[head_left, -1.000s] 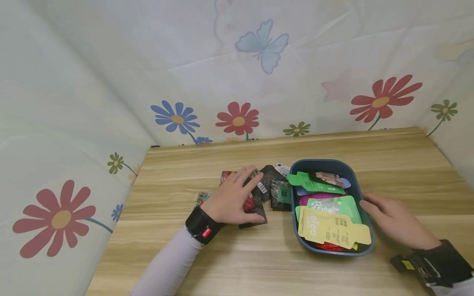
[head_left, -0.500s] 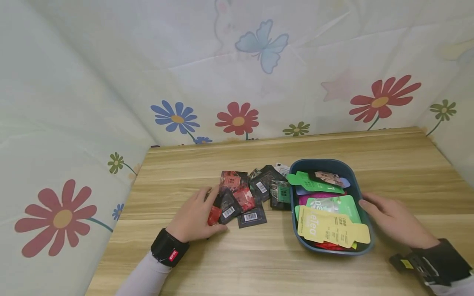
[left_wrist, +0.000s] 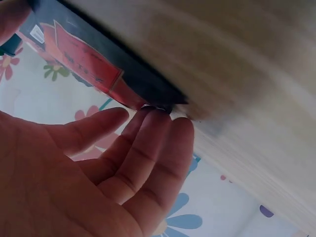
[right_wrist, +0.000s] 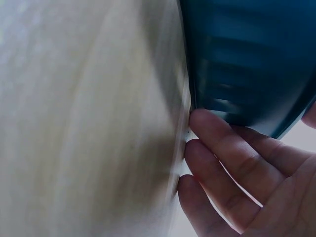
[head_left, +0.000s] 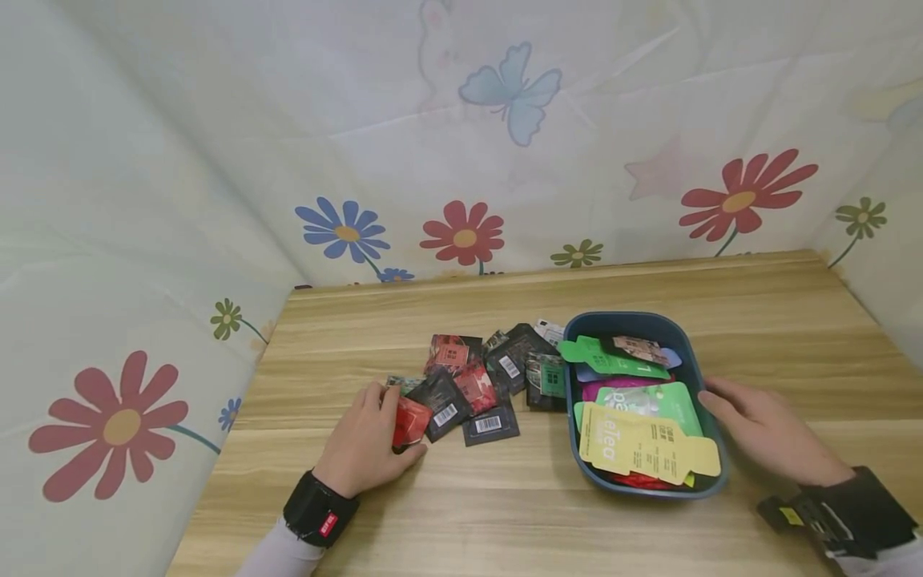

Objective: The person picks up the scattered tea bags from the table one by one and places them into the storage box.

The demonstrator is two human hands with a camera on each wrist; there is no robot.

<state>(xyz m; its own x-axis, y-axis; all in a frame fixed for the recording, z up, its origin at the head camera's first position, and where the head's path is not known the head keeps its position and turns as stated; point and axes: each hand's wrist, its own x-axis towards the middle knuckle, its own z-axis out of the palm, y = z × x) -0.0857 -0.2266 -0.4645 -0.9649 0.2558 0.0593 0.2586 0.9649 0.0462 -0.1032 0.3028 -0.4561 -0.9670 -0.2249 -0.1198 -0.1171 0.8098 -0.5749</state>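
My left hand (head_left: 363, 443) rests at the left end of a loose pile of small sachets. Its fingers (left_wrist: 165, 148) touch the edge of a red and black sachet (head_left: 411, 421), and the thumb lies near its front side. Beside that sachet are a black one with a barcode (head_left: 441, 405), a red one (head_left: 476, 387) and a green-labelled one (head_left: 546, 380). My right hand (head_left: 771, 429) touches the right wall of a blue bin (head_left: 644, 322), fingertips (right_wrist: 207, 123) low against its side. Green, yellow and pink packets fill the bin, a yellow packet (head_left: 642, 441) on top.
The pile reaches the bin's left wall, with a white packet (head_left: 550, 331) at its back. A wooden table (head_left: 490, 521) bears everything. Behind and left of it hangs a flower-printed cloth (head_left: 404, 144).
My left hand has moved left and toward me, from over the middle of the pile to its left end, uncovering several sachets. The right hand and the bin stay nearly as they were.
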